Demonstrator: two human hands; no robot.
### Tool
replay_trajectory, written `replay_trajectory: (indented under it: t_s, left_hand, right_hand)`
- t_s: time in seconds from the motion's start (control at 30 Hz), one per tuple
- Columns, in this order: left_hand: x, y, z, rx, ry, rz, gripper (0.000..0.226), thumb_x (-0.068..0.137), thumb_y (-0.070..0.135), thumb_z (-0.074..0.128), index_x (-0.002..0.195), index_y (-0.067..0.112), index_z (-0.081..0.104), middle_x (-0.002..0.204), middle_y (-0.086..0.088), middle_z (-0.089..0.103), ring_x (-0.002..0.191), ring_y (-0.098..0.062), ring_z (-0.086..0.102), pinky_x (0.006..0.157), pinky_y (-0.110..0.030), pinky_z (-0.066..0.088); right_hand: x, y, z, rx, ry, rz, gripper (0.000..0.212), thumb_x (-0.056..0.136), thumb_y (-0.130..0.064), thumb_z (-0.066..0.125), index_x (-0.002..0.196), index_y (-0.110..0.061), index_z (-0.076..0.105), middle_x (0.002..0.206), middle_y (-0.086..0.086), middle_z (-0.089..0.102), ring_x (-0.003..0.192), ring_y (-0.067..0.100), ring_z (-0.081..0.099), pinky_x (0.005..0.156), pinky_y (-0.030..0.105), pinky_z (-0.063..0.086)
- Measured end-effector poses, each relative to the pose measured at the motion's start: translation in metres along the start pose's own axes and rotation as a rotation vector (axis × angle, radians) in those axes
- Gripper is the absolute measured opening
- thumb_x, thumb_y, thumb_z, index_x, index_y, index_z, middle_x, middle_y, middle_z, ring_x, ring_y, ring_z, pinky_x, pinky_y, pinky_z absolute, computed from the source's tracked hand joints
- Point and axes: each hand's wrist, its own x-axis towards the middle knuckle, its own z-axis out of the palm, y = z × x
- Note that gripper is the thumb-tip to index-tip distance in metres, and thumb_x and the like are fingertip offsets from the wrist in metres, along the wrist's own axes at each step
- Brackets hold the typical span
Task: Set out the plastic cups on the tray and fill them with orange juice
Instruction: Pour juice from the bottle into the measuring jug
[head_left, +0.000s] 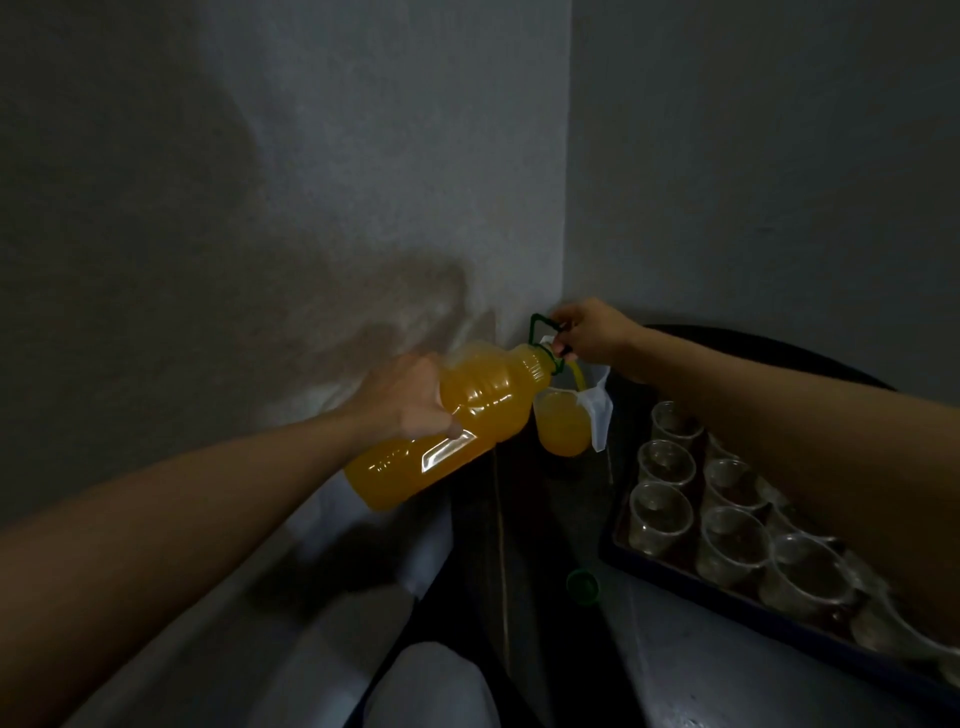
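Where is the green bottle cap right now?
Head view, lower centre-right: the green cap lies on the dark table, just left of the tray's near-left corner and nearer the person than the tilted juice bottle.

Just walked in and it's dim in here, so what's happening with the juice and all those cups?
A person is pouring orange juice. The left hand grips the body of the tilted juice bottle, while the right hand holds its green handle at the neck. A stream runs into a clear container beside the tray, already well filled. The plastic cups set out on the tray look empty so far. A green cap lies on the table nearby.
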Motion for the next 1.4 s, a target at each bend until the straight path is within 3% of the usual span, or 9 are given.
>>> replay_trajectory:
  t_s: [0.23, 0.3, 0.43, 0.7, 1.03, 1.4]
  left_hand:
    - [0.002, -0.005, -0.005, 0.018, -0.006, -0.002, 0.052, 0.054, 0.058, 0.087, 0.08, 0.02, 0.063, 0.078, 0.002, 0.066, 0.069, -0.02, 0.065, 0.064, -0.033, 0.057]
    - [0.001, -0.007, -0.007, 0.03, 0.003, 0.009, 0.058, 0.052, 0.06, 0.085, 0.089, 0.021, 0.063, 0.086, 0.001, 0.068, 0.074, -0.021, 0.065, 0.068, -0.035, 0.059]
    - [-0.003, -0.006, -0.011, 0.044, 0.004, 0.0, 0.071, 0.055, 0.059, 0.088, 0.109, 0.018, 0.064, 0.1, -0.002, 0.068, 0.088, -0.027, 0.066, 0.076, -0.038, 0.058]
    - [-0.003, -0.006, -0.011, 0.013, -0.018, -0.004, 0.071, 0.056, 0.058, 0.089, 0.109, 0.018, 0.063, 0.101, 0.0, 0.068, 0.087, -0.023, 0.066, 0.079, -0.041, 0.059]
    - [0.004, -0.007, -0.016, 0.049, -0.009, 0.026, 0.075, 0.058, 0.057, 0.088, 0.115, 0.019, 0.059, 0.104, 0.001, 0.063, 0.09, -0.023, 0.062, 0.071, -0.033, 0.05]
    - [0.007, -0.006, -0.018, 0.073, -0.022, 0.032, 0.081, 0.057, 0.058, 0.088, 0.121, 0.019, 0.058, 0.114, -0.003, 0.064, 0.098, -0.027, 0.064, 0.08, -0.037, 0.055]
  right_hand:
    - [0.001, -0.003, 0.002, -0.001, -0.003, 0.006, 0.031, 0.095, 0.001, 0.056, 0.126, -0.001, 0.06, 0.111, 0.016, 0.065, 0.092, 0.02, 0.062, 0.081, 0.03, 0.052]
    - [0.001, -0.006, 0.003, -0.007, -0.004, 0.005, 0.033, 0.095, 0.001, 0.056, 0.128, -0.001, 0.059, 0.113, 0.017, 0.065, 0.093, 0.021, 0.062, 0.081, 0.029, 0.053]
    - [0.0, -0.01, 0.008, -0.041, 0.006, -0.002, 0.037, 0.094, 0.002, 0.057, 0.131, -0.002, 0.058, 0.116, 0.019, 0.065, 0.104, 0.027, 0.064, 0.094, 0.04, 0.054]
    - [-0.002, -0.014, 0.01, -0.047, 0.033, 0.001, 0.042, 0.094, 0.005, 0.055, 0.136, -0.002, 0.054, 0.118, 0.021, 0.064, 0.104, 0.03, 0.065, 0.095, 0.045, 0.054]
    - [-0.003, -0.012, 0.01, -0.085, 0.066, -0.043, 0.039, 0.094, 0.003, 0.057, 0.133, -0.001, 0.057, 0.118, 0.022, 0.065, 0.102, 0.029, 0.064, 0.095, 0.045, 0.054]
    - [-0.004, -0.01, 0.008, -0.072, 0.062, -0.02, 0.039, 0.094, 0.004, 0.055, 0.133, -0.001, 0.057, 0.114, 0.019, 0.064, 0.105, 0.031, 0.065, 0.094, 0.045, 0.055]
